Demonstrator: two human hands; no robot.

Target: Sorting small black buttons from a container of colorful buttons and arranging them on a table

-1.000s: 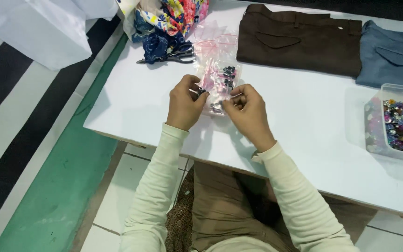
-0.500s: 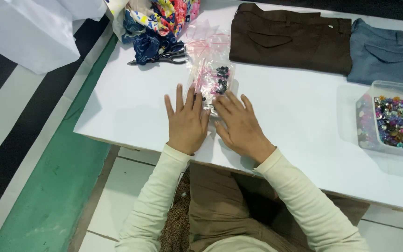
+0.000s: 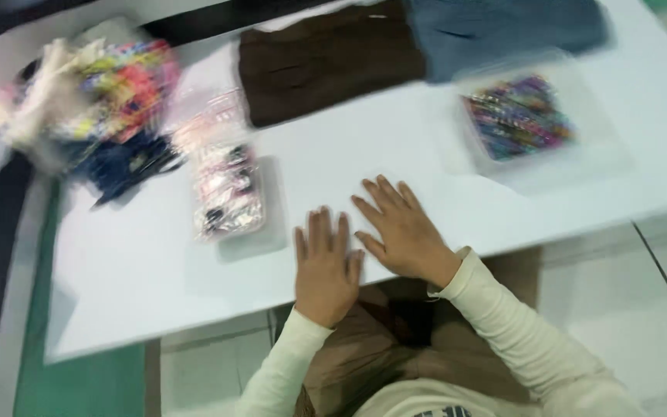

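My left hand point(image 3: 326, 262) and my right hand point(image 3: 399, 228) lie flat, palms down and fingers spread, on the white table point(image 3: 140, 278) near its front edge. Neither holds anything. A clear plastic bag of small pink and dark items point(image 3: 225, 189) lies on the table to the left of my left hand, apart from it. The picture is blurred by camera motion.
A pile of colourful fabric items and a dark blue one point(image 3: 113, 116) sits at the far left. Folded brown trousers point(image 3: 326, 58) and folded grey-blue cloth point(image 3: 503, 27) lie at the back. A clear box of multicoloured small pieces point(image 3: 519, 116) stands right of my hands.
My hands let go of the plastic bag, went flat on the table, and now lie to the right of the bag. The view has swung and tilted.
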